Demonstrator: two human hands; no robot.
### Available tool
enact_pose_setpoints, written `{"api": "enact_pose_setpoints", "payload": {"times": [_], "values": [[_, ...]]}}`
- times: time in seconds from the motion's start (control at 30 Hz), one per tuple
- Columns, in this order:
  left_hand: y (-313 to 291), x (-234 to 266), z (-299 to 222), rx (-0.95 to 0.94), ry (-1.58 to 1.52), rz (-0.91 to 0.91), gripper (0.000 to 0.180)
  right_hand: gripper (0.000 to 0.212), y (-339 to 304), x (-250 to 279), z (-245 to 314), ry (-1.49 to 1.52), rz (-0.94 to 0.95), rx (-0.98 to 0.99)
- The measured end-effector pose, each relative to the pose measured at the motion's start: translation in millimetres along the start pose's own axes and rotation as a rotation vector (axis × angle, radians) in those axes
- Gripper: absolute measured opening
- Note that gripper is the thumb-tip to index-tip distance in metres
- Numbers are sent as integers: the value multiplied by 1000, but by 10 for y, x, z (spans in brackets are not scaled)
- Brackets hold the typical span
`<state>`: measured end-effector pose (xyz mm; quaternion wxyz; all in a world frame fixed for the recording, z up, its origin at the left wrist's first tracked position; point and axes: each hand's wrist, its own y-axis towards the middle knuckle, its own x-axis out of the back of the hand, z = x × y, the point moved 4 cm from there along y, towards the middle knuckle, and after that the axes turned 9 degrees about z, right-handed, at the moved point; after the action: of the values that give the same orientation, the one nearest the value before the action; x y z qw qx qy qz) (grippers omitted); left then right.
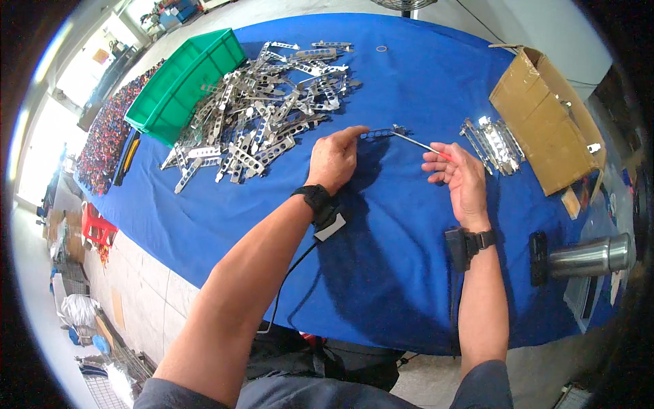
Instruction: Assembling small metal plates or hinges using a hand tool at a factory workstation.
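Note:
My left hand (335,158) is closed on one end of a flat metal strip with a row of holes (377,133), held above the blue cloth. Between the fingers of my right hand (463,178) is a thin metal tool with a red grip (430,148), perhaps a file or screwdriver. Its tip meets the far end of the strip, where a small fitting sits. Left of my hands lies a big loose pile of similar perforated metal strips (262,109). To the right, several strips (492,146) lie side by side in a row.
A green plastic crate (187,82) stands tilted behind the pile, at the left. An open cardboard box (545,123) leans at the right. Nearer on that side lie a steel cup (589,257) and a black object (538,259). A small ring (381,49) rests farther back.

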<state>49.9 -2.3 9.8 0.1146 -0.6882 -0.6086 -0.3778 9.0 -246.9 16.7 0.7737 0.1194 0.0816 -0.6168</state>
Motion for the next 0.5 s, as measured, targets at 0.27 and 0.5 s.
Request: {"api": "enact_pose_setpoints", "payload": {"times": [0.27, 0.5], "values": [[-6, 21, 38, -22, -29, -20, 27, 33, 1, 75, 39, -175, 131, -175], [7, 13, -6, -14, -4, 25, 27, 33, -37, 126, 98, -414, 216, -213]]}}
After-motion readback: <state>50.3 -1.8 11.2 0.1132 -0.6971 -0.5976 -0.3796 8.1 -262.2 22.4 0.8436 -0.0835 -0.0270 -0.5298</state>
